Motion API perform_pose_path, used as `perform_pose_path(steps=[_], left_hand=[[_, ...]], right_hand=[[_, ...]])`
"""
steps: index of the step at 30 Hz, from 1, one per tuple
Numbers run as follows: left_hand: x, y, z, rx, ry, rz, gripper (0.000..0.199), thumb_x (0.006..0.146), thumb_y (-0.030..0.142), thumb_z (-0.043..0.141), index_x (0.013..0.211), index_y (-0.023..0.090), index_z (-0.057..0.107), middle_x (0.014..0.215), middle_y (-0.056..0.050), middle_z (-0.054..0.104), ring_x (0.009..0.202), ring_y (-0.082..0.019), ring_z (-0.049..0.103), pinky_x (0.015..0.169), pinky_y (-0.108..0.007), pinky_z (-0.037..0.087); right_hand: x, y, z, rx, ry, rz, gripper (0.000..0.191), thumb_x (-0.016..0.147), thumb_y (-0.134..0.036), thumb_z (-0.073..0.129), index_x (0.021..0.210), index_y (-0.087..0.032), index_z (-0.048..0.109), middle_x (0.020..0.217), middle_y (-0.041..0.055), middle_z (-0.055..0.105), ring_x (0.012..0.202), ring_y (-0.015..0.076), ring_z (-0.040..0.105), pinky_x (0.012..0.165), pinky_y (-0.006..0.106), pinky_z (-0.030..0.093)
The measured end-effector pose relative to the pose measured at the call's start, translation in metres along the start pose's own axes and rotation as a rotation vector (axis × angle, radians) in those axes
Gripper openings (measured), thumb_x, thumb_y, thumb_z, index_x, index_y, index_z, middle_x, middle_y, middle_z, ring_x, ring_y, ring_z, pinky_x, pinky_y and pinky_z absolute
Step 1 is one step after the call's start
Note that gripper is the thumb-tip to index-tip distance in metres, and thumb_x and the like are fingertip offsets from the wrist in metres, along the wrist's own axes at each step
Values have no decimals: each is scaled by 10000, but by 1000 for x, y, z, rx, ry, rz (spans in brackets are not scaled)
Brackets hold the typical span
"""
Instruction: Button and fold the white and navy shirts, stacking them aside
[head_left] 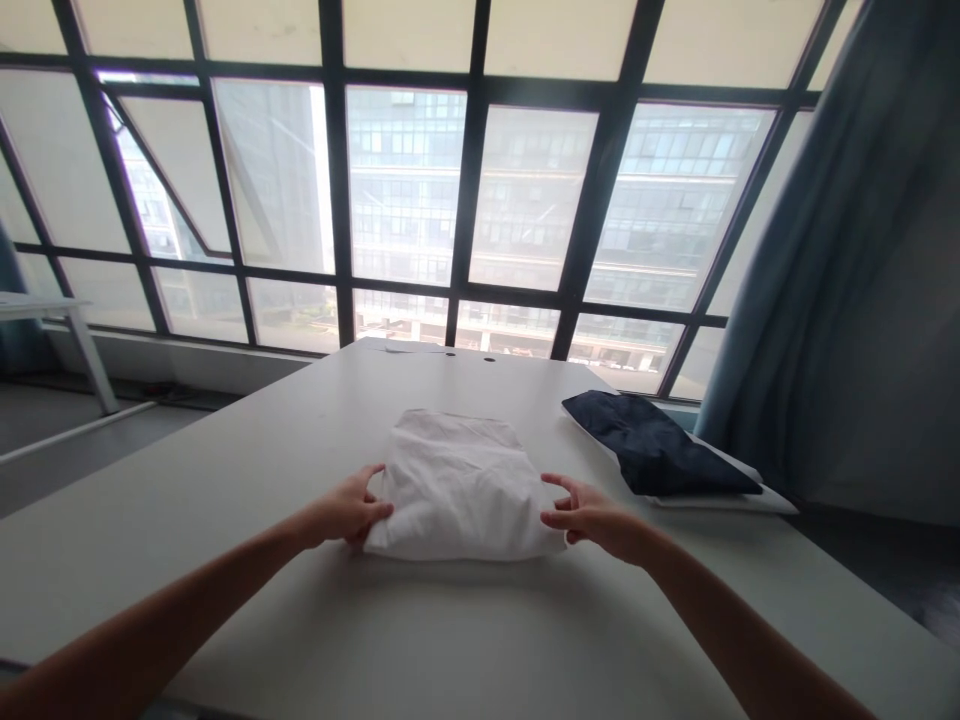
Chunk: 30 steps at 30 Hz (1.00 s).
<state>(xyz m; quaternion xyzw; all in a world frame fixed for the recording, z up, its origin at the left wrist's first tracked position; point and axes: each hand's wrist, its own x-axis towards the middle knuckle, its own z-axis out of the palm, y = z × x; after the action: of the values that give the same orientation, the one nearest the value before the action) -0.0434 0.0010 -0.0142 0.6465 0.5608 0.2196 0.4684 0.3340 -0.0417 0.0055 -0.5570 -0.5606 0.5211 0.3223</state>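
A folded white cloth (465, 490), perhaps a garment, lies as a rumpled, roughly rectangular bundle on the white table (480, 640). At its left edge is my left hand (349, 512), thumb on the fabric and the other fingers partly hidden by the side of the bundle. My right hand (596, 515) grips the opposite edge, its thumb and index finger touching the fabric and its lower fingers curled. The cloth's near edge faces me, and its underside is out of sight.
To the right, a dark navy folded cloth (652, 445) rests on white folded material (727, 500) near the table's right edge. A blue-grey curtain (840, 280) hangs beyond it. Large windows stand behind the table, and another white table (45, 307) is at far left.
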Motion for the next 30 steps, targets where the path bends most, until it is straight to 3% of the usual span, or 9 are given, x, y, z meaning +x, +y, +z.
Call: perform_pose_path(steps=[2, 6, 9, 14, 17, 23, 26, 28, 30], left_hand=[[11, -1, 3, 1, 94, 65, 928, 765, 366, 672, 1515, 106, 191, 613, 53, 568, 439, -114, 489, 396, -203, 378], [36, 10, 4, 41, 287, 226, 756, 792, 382, 626, 1442, 109, 354, 557, 73, 515, 437, -103, 465, 436, -201, 373], [43, 16, 3, 11, 299, 185, 745, 776, 466, 637, 1384, 94, 419, 572, 58, 522, 470, -113, 477, 444, -207, 369], [34, 9, -2, -50, 130, 147, 911, 648, 565, 734, 1369, 115, 405, 629, 53, 552, 480, -89, 419, 428, -196, 292], [30, 5, -3, -79, 95, 133, 908, 605, 593, 740, 1329, 137, 439, 684, 39, 572, 477, -80, 392, 420, -200, 261], [31, 1, 3, 144, 144, 153, 623, 698, 493, 669, 1201, 147, 547, 630, 33, 600, 523, -136, 509, 515, -233, 363], [25, 4, 4, 393, 194, 200, 415, 758, 405, 625, 1097, 166, 638, 599, 24, 593, 613, -184, 584, 602, -256, 415], [21, 11, 8, 548, 260, 245, 319, 784, 356, 616, 1049, 190, 684, 723, -28, 663, 761, -228, 633, 703, -289, 456], [20, 22, 16, 662, 304, 374, 285, 842, 342, 581, 1058, 203, 705, 973, -94, 710, 979, -271, 628, 858, -343, 461]], right_hand=[[7, 4, 4, 6, -6, -39, 994, 651, -299, 796, 1476, -116, 275, 837, 44, 682, 735, 177, 637, 660, 270, 497], [36, 12, 11, -187, 354, -202, 775, 731, -231, 678, 1433, -143, 360, 773, 1, 651, 704, 161, 621, 648, 255, 474], [48, 16, 12, -240, 507, -273, 647, 789, -283, 608, 1387, -135, 411, 792, 9, 641, 697, 158, 603, 651, 261, 469], [38, 18, 5, -12, 383, -212, 765, 721, -312, 687, 1395, -121, 378, 837, 20, 627, 687, 150, 585, 623, 260, 466], [34, 18, 4, -28, 399, -179, 727, 708, -268, 695, 1369, -133, 424, 839, 15, 603, 644, 131, 557, 602, 255, 462], [28, 21, 13, -528, 388, -166, 568, 769, -166, 605, 1330, -172, 515, 874, 30, 627, 731, 154, 592, 713, 256, 460], [19, 16, 19, -772, 368, -111, 668, 760, -133, 600, 1411, -131, 451, 1114, 129, 636, 971, 228, 615, 867, 308, 448], [15, 8, 26, -963, 414, -102, 719, 742, -101, 591, 1441, -103, 421, 1283, 190, 564, 1135, 291, 558, 955, 366, 414], [17, -2, 37, -1121, 459, -207, 697, 758, -74, 545, 1444, -105, 427, 1367, 200, 513, 1227, 313, 499, 1023, 403, 364]])
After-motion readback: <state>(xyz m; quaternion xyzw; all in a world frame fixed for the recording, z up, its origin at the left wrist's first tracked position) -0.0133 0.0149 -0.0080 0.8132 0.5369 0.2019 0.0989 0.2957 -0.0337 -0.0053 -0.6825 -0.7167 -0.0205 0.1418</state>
